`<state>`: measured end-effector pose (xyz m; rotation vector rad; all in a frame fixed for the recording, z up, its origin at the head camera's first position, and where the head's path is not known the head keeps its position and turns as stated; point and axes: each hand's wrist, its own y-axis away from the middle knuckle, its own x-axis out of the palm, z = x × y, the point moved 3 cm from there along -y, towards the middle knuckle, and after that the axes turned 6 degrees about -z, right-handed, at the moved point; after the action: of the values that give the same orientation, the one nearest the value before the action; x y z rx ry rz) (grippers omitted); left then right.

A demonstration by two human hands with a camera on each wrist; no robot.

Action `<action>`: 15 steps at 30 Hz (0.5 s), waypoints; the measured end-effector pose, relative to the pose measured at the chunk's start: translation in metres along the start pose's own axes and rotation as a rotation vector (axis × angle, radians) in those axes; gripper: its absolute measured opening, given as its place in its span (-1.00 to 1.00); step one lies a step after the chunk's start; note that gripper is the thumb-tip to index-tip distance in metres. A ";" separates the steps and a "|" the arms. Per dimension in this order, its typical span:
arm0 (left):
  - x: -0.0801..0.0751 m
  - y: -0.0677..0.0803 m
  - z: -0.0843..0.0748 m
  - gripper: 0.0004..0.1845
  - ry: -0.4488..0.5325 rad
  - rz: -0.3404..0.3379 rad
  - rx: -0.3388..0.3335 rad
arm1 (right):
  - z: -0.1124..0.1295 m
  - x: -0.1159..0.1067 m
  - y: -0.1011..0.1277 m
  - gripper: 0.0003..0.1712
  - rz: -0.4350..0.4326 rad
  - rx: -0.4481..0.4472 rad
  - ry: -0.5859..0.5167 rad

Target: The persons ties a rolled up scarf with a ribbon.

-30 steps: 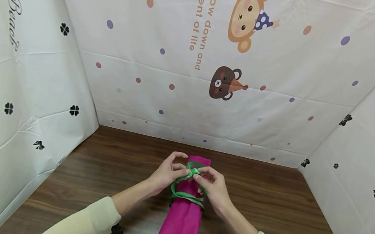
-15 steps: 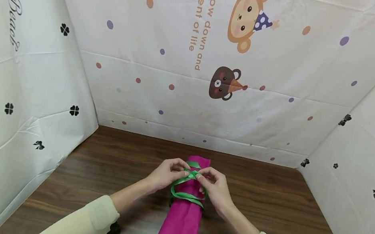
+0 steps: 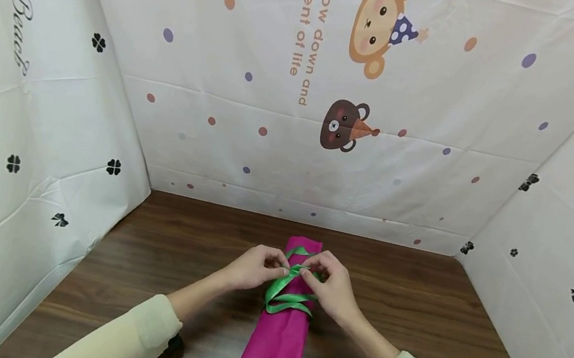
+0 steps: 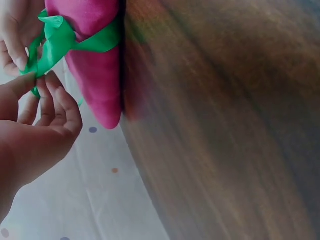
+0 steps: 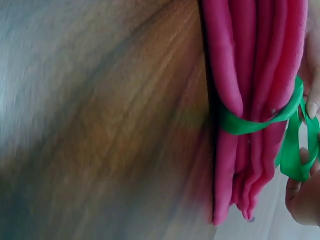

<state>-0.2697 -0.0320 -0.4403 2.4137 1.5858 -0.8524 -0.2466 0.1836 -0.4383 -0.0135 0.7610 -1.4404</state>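
Knot-tying on the green satin ribbon (image 3: 291, 291) is the step in hand: the left hand (image 3: 251, 268) pinches one strand and the right hand (image 3: 335, 285) the other, atop the rolled magenta cloth bundle (image 3: 278, 343) lying mid-bench. Next, I judge, comes an even outward pull. Dark wood-grain bench (image 3: 152, 258); white cartoon-printed sheets (image 3: 253, 106) wall it in.

Both forearms reaching in from the near edge, converging at centre. Left hand (image 3: 251, 266) and right hand (image 3: 333, 285) close together, fingers curled, fingertips pinching, thumbs nearly meeting.
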 end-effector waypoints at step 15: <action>0.000 -0.001 -0.010 -0.94 -0.187 -0.015 0.063 | 0.016 -0.007 -0.005 -0.96 -0.015 -0.290 0.279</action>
<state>-0.2668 -0.0277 -0.4317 2.2867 1.5315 -1.1109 -0.2433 0.1822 -0.4204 -0.0412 1.1973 -1.3506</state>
